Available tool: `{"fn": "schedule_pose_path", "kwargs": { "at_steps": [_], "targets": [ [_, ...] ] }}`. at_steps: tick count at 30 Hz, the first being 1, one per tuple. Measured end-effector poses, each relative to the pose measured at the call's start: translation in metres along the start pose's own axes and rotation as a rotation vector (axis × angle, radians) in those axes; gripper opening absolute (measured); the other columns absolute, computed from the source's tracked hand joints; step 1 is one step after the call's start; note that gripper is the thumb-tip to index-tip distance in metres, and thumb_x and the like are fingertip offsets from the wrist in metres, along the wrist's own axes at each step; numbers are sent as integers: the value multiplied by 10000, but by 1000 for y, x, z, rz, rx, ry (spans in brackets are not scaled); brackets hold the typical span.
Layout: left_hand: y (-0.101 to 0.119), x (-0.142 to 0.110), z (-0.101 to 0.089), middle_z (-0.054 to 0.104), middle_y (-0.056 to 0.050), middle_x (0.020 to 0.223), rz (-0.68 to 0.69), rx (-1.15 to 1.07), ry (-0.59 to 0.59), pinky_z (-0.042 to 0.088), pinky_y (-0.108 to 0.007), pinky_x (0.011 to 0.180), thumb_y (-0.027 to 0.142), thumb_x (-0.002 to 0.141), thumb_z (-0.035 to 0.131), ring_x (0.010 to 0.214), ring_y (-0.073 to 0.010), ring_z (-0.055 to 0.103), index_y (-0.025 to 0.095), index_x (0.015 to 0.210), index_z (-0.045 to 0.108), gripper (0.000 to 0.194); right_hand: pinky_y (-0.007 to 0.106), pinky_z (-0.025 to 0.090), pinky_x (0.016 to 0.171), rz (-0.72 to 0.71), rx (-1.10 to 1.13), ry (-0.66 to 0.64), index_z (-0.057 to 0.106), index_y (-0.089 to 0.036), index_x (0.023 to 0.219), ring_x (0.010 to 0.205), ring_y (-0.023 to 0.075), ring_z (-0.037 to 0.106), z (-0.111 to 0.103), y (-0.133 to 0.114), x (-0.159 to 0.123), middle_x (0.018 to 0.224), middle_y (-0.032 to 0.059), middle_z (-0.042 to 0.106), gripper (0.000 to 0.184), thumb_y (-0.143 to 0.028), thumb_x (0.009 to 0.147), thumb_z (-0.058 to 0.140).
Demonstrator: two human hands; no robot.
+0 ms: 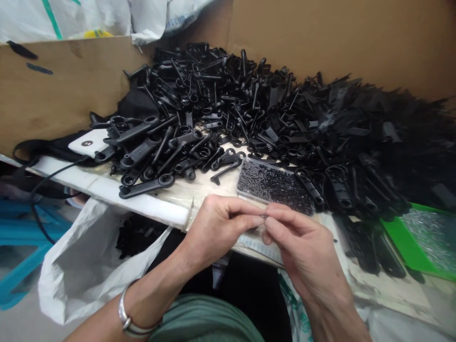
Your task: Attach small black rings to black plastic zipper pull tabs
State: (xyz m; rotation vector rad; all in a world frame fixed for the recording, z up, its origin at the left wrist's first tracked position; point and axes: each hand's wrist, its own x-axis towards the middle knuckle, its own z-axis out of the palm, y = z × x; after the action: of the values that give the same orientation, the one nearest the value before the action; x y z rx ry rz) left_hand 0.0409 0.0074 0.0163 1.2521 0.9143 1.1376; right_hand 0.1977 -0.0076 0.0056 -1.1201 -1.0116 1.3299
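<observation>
My left hand [221, 225] and my right hand [299, 242] meet at the table's front edge, fingertips pinched together on a tiny dark piece [264, 217] that is too small to name. Just behind them lies a clear shallow tray of small black bits [274, 185]. Beyond it a big heap of black plastic handle-like parts [228, 114] covers the table. A metal bangle [125, 318] sits on my left wrist.
A green tray of small silvery parts [427, 237] stands at the right. A white phone [89, 141] with a black cable lies at the left. A white plastic bag [89, 266] holding black parts hangs below the table edge. Cardboard walls [320, 33] stand behind.
</observation>
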Motion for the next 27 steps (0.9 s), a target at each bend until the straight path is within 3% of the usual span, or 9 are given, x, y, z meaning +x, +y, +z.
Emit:
{"fn": "schedule_pose_path", "kwargs": {
  "at_steps": [5, 12, 17, 22, 27],
  "targets": [
    [-2, -3, 2, 747, 8, 827, 2, 90, 51, 551, -170, 683, 89, 783, 694, 761, -136, 701, 212, 862, 767, 164, 237, 520, 667, 54, 28, -14, 760, -215, 863, 593, 93, 575, -1, 0, -2, 827, 22, 657, 130, -241, 741, 796],
    [-2, -5, 6, 748, 10, 825, 32, 139, 45, 539, -156, 684, 80, 798, 678, 746, -120, 696, 208, 873, 767, 173, 208, 502, 583, 132, 67, -36, 732, -191, 852, 586, 113, 567, -1, 2, -2, 683, 17, 637, 161, -274, 735, 805],
    [-4, -6, 6, 746, 30, 807, 32, 209, 58, 526, -159, 655, 83, 787, 687, 729, -120, 690, 228, 856, 769, 181, 234, 497, 567, 15, -157, 10, 727, -196, 829, 523, 117, 532, -5, 4, -6, 557, -19, 576, 107, -301, 812, 738],
    [-3, -7, 7, 745, 51, 818, 79, 217, 59, 514, -129, 675, 72, 794, 678, 744, -96, 687, 247, 856, 769, 207, 217, 513, 556, -131, -491, 42, 741, -251, 875, 609, 143, 594, -11, -1, -10, 616, -19, 628, 82, -317, 847, 700],
    [-4, -6, 8, 744, 50, 805, 97, 294, 42, 507, -139, 662, 82, 800, 675, 735, -98, 683, 243, 863, 768, 197, 166, 512, 507, -242, -595, 64, 735, -266, 837, 532, 109, 588, -5, -9, -12, 616, -44, 643, 42, -259, 836, 693]
  ]
}}
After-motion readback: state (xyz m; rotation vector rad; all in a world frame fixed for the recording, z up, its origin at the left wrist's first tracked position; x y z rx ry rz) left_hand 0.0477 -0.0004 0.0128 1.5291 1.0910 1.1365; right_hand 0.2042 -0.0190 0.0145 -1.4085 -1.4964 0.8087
